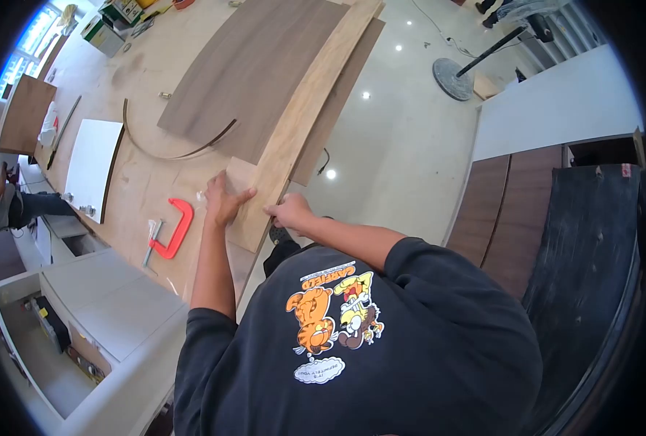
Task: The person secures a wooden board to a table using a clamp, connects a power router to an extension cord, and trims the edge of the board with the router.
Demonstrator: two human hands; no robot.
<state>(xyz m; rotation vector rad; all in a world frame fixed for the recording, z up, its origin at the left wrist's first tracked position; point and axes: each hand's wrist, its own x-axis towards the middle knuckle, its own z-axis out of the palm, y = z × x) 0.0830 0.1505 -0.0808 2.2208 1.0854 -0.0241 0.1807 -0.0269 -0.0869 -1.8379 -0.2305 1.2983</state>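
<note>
My left hand (pixel 225 201) lies on a light wooden board at the near end of the workbench, its thumb spread toward the long wooden strip (pixel 305 109). My right hand (pixel 292 211) pinches the strip's right edge close to its near end. This pale-grained strip runs away from me along the bench edge, over brown wood-grain panels (pixel 257 65). To the left of my left hand rests a red C-clamp (pixel 181 231) with a metal screw.
A thin curved strip (pixel 170 157) and a white panel (pixel 93 163) lie on the bench (pixel 145 182). Another person (pixel 10 207) is at the far left. A stand with a round base (pixel 452 78) is on the floor. Brown panels (pixel 505 211) stand at right.
</note>
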